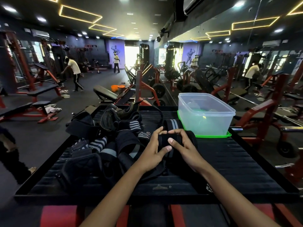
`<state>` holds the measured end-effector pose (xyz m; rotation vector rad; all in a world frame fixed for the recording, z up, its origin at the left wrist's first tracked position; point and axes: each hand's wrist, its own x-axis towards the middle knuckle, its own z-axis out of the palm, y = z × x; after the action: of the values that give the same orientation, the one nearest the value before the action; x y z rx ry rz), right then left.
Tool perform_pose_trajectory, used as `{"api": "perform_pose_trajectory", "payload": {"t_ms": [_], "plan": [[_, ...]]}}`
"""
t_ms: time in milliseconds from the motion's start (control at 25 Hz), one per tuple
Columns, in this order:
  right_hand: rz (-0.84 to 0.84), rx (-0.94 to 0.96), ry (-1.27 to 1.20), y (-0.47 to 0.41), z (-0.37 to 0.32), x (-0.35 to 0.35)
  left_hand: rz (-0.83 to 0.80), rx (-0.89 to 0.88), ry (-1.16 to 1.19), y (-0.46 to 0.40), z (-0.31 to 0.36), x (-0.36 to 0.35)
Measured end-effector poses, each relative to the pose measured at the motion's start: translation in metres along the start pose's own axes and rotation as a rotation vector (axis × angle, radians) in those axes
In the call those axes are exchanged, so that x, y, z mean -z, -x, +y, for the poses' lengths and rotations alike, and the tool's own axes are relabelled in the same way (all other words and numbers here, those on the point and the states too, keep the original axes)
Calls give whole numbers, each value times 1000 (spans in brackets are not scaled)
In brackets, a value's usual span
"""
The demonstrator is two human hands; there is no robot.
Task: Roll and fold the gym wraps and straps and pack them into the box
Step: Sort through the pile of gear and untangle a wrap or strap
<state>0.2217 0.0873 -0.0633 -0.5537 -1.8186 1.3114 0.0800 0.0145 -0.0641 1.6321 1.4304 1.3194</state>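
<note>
I have my left hand (155,150) and right hand (183,147) both curled around one black elastic wrap with grey stripes (165,142), pinching it mid-roll just in front of the clear plastic box on its green lid (206,126). The box looks nearly empty to me. Left of the box, a heap of unrolled black wraps and straps (106,138) waits, so I judge most work remains.

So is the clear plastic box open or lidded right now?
Open. The clear plastic box has no lid on top; it stands on its green lid, and no wraps show inside.
</note>
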Motion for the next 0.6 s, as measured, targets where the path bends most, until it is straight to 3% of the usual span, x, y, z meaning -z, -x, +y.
{"api": "perform_pose_trajectory", "payload": {"t_ms": [160,360,600], "plan": [[-38,-38,-13,-1,6,0,-7,-13,-3,0,-3,1],[-56,6,-76,-2,7,0,116,-89,-115,-5,-8,2],[-30,52,-199,-3,4,6,242,-112,-7,-8,-10,10]]}}
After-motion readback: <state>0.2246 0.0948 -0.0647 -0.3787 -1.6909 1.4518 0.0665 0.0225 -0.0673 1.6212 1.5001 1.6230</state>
